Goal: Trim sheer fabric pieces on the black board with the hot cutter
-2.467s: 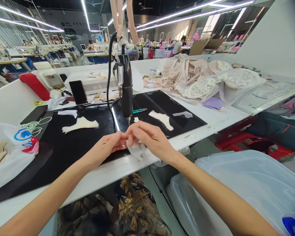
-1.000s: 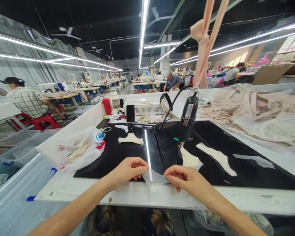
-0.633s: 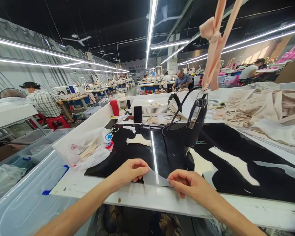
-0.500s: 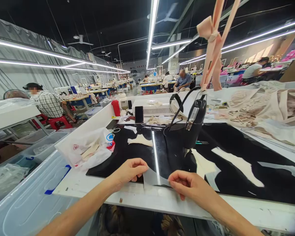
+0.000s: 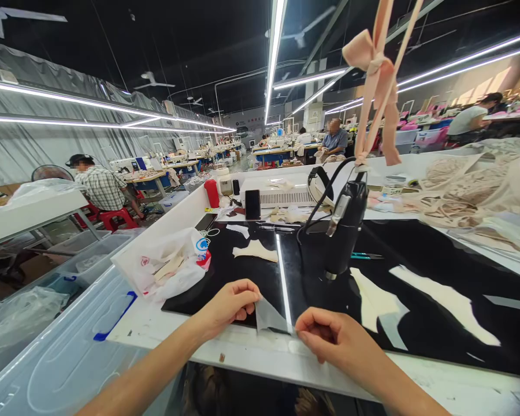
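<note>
My left hand (image 5: 234, 303) pinches the upper left corner of a thin, see-through grey fabric piece (image 5: 269, 319) between thumb and fingers. At the piece's right tip, my right hand (image 5: 329, 335) is closed in a pinch on it. The piece hangs between both hands over the front edge of the black work surface (image 5: 312, 266). To the right lie a cream fabric piece (image 5: 368, 297) with a sheer part, and a longer cream piece (image 5: 446, 303). Another cream cut piece (image 5: 255, 251) lies beyond my left hand. A black handheld electric tool (image 5: 348, 228) hangs from peach fabric strips (image 5: 377, 75).
A plastic bag (image 5: 164, 268) with fabric scraps sits at left. Teal-handled snips (image 5: 366, 256), a phone (image 5: 252, 204) and a white slotted box (image 5: 281, 193) are farther back. Beige fabric (image 5: 481, 185) is piled at right. Co-workers sit at other tables.
The view has shifted slightly, so the table things appear moved. The sheer piece between my hands is folded into a narrower triangle. The hanging tool has swung a little.
</note>
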Available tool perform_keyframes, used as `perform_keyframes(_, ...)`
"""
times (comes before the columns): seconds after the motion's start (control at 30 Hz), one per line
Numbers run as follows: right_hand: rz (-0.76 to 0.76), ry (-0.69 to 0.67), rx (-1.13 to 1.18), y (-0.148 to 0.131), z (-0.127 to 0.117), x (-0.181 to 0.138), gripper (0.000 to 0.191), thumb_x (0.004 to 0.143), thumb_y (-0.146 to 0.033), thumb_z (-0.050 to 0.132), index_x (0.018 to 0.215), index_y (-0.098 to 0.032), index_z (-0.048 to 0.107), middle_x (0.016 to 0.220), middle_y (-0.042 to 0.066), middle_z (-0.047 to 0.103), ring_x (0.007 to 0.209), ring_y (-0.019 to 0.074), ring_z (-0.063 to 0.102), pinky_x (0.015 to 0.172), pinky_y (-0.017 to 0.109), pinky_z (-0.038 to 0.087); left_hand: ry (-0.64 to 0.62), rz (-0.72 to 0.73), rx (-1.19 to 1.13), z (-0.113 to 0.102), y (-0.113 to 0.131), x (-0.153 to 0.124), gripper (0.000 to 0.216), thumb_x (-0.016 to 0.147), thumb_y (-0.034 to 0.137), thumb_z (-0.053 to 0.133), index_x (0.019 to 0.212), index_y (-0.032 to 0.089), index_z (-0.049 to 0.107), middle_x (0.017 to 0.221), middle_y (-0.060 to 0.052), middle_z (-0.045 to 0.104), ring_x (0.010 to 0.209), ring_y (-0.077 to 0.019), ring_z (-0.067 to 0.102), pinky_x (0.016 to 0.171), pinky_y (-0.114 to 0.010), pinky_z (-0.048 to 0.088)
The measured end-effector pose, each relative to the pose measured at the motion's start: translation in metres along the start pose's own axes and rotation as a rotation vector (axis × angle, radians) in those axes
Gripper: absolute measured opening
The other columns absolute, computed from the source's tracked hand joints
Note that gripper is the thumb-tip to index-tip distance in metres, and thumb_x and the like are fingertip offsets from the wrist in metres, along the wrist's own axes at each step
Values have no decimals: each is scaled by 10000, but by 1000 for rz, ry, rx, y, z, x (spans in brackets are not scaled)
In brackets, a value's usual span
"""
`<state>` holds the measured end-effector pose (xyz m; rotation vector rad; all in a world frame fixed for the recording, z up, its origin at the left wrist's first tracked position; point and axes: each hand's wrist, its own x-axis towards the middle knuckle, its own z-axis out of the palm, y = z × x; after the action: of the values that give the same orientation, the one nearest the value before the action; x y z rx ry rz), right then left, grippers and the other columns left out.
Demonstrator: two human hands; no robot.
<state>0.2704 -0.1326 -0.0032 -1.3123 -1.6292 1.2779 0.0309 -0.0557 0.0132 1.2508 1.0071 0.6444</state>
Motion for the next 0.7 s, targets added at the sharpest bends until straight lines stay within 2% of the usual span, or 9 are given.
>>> perform_keyframes(0.13,-62,-33,85,-3,1,-4,278,815,-505,717,797,-228,715,760,5,640,652,157,559,618,267,455,-100,64,-64,12,5,-7,247,712,351,740,797,152,620,789,-30,634,619,-91,532,564,-222,346)
perform_keyframes(0.23,-106,92,99,-9,-1,-4,397,868,-647,646,964,-269,725,987,48,710,853,219,654,785,311,549,-215,109,-120,23,13,-12,288,664,370,765,757,159,593,788,-39,652,615,-107,560,608,-251,429)
perform_keyframes(0.3,-146,137,79,-13,0,-2,430,912,-688,568,1015,-290,695,1111,65,715,1023,256,675,914,340,559,-281,140,-146,28,16,-12,302,650,372,785,750,162,593,771,-33,645,633,-119,568,632,-264,461)
perform_keyframes(0.37,-193,92,48,-16,4,0,430,934,-693,532,985,-288,666,1066,61,712,1040,258,673,938,338,554,-342,175,-161,30,16,-9,288,662,363,782,759,162,599,766,-31,640,646,-129,576,638,-272,474)
perform_keyframes(0.47,-202,32,46,-13,11,4,436,934,-689,545,906,-265,642,905,27,676,890,221,648,836,305,539,-383,216,-169,30,14,-2,260,685,345,762,773,160,600,757,-29,629,637,-127,572,645,-274,474)
perform_keyframes(0.6,-159,74,72,0,12,11,423,887,-656,648,823,-238,651,809,2,609,774,183,561,728,273,474,-355,239,-155,27,12,7,295,698,392,740,771,168,564,776,-29,602,643,-123,566,659,-278,472)
perform_keyframes(0.7,-134,97,83,9,7,18,362,900,-601,651,874,-239,658,790,-7,604,724,174,540,683,275,450,-316,265,-99,26,9,15,329,765,469,689,809,171,558,786,-26,578,668,-133,567,676,-290,479)
